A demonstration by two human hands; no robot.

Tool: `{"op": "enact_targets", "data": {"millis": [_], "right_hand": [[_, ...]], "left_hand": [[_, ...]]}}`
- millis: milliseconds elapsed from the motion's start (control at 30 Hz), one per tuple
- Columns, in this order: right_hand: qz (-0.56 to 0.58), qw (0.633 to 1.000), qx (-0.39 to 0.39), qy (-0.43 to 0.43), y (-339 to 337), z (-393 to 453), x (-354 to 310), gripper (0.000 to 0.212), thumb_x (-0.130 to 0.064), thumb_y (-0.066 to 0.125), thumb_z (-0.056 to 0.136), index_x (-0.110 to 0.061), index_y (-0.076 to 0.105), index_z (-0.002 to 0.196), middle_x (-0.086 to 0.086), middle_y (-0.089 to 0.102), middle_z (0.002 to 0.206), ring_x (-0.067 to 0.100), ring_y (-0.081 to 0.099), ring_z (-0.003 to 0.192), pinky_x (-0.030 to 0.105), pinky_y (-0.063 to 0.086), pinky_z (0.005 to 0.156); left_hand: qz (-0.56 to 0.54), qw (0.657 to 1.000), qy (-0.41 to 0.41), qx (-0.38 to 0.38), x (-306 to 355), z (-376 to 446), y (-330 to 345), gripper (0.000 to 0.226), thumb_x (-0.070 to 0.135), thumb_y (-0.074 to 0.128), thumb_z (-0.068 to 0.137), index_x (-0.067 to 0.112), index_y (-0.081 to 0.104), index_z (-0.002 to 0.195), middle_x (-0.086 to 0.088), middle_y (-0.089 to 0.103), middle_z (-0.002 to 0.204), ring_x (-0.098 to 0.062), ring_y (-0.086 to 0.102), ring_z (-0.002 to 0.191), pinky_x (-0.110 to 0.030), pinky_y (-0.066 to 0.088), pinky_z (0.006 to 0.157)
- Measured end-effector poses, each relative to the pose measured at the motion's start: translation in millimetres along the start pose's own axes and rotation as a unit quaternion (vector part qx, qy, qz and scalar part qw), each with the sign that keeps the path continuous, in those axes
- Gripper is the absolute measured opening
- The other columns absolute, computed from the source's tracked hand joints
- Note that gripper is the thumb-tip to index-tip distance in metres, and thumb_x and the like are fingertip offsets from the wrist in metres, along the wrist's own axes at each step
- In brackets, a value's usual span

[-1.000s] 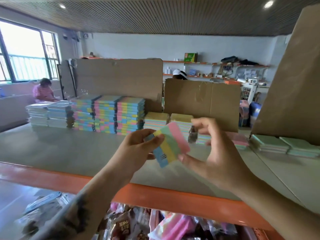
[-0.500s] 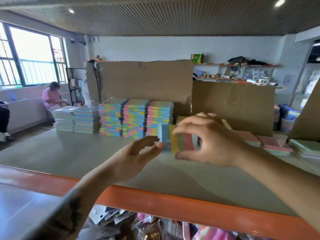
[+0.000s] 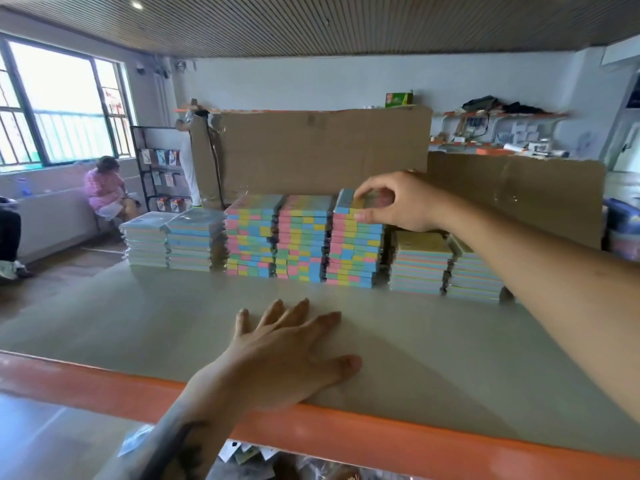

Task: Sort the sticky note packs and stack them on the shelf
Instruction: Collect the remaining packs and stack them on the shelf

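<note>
Pastel striped pack (image 3: 360, 201) pinched by right hand (image 3: 401, 202); left hand (image 3: 284, 355) flat on smooth shelf (image 3: 138, 317).

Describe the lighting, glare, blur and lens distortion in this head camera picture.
Head view: the window at left is blown out white; a ceiling light flares; wide-angle bending curves the ceiling slats and stretches the right hand's forearm; the shelf carries a soft sheen; the pack under the fingers looks slightly smeared.
</note>
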State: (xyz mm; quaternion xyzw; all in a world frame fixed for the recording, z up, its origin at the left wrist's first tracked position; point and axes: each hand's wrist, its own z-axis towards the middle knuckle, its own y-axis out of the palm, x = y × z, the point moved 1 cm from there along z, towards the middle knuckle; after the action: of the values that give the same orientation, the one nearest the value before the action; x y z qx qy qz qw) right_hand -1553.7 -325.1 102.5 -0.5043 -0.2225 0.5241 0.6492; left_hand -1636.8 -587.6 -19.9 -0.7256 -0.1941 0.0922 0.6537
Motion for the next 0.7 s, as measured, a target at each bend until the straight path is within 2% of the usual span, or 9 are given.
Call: {"op": "enact_targets", "data": {"millis": [100,167,333,400,467,533,600,700], "right_hand": [[0.041,0.999,-0.016,0.005,9,2,6,0.037,-0.068,0.073,0.08,-0.049,0.067,0.112,-0.016,0.057,0.094,0.016,0.058,0.097,0.035,0.048,0.087],[0.056,0.998,-0.012,0.009,11,4,7,0.042,-0.065,0.072,0.082,-0.046,0.068,0.118,-0.013,0.058,0.097,0.014,0.057,0.096,0.032,0.044,0.084],[0.066,0.998,0.024,0.006,29,4,11,0.049,-0.067,0.067,0.086,-0.04,0.069,0.127,-0.008,0.062,0.125,0.019,0.058,0.123,0.042,0.045,0.109],[0.045,0.998,0.028,0.019,31,2,8,0.049,-0.065,0.062,0.091,-0.042,0.064,0.135,-0.001,0.054,0.139,0.026,0.045,0.142,0.046,0.034,0.119],[-0.011,0.998,0.007,0.061,28,-6,1,0.054,-0.065,0.054,0.096,-0.047,0.049,0.147,0.003,0.03,0.165,0.03,0.019,0.156,0.047,0.015,0.127],[-0.033,0.997,0.017,0.066,23,-20,-9,0.059,-0.067,0.05,0.097,-0.052,0.037,0.152,-0.001,0.014,0.172,0.031,0.01,0.158,0.046,0.007,0.125],[-0.036,0.998,0.042,0.04,18,-44,-17,0.059,-0.067,0.048,0.098,-0.054,0.034,0.153,-0.003,0.014,0.172,0.029,0.012,0.157,0.048,0.01,0.126],[-0.052,0.998,0.027,0.011,13,-96,-24,0.059,-0.064,0.048,0.099,-0.052,0.032,0.155,-0.004,0.012,0.172,0.025,0.012,0.157,0.048,0.012,0.125]], "left_hand": [[-0.006,1.0,0.003,0.005,-1,2,2,0.085,0.094,0.021,0.08,0.06,-0.003,0.153,0.015,-0.01,0.169,-0.019,-0.016,0.156,-0.064,-0.011,0.12],[-0.011,1.0,0.003,0.004,-2,2,3,0.085,0.094,0.021,0.079,0.06,-0.003,0.153,0.015,-0.01,0.169,-0.018,-0.016,0.156,-0.064,-0.011,0.12],[-0.014,1.0,0.004,0.009,-2,3,4,0.085,0.094,0.022,0.079,0.061,-0.001,0.153,0.016,-0.01,0.169,-0.019,-0.016,0.156,-0.063,-0.011,0.121],[-0.012,1.0,0.004,0.013,-2,3,4,0.085,0.094,0.022,0.079,0.059,0.0,0.154,0.015,-0.008,0.169,-0.02,-0.014,0.156,-0.063,-0.01,0.121],[-0.015,1.0,0.003,0.019,-1,2,3,0.086,0.094,0.023,0.079,0.058,0.002,0.154,0.014,-0.006,0.17,-0.019,-0.011,0.157,-0.062,-0.009,0.122],[-0.022,0.999,0.002,0.029,1,-1,2,0.087,0.094,0.024,0.078,0.057,0.007,0.154,0.015,-0.002,0.17,-0.018,-0.007,0.157,-0.06,-0.008,0.123],[-0.024,0.999,0.002,0.046,2,-4,-1,0.09,0.097,0.023,0.074,0.058,0.011,0.153,0.017,0.001,0.169,-0.015,-0.002,0.157,-0.059,-0.007,0.124],[-0.009,0.995,-0.001,0.102,10,-9,-5,0.105,0.104,0.007,0.059,0.057,0.016,0.153,0.017,0.009,0.169,-0.013,0.007,0.156,-0.058,-0.001,0.125]]}}
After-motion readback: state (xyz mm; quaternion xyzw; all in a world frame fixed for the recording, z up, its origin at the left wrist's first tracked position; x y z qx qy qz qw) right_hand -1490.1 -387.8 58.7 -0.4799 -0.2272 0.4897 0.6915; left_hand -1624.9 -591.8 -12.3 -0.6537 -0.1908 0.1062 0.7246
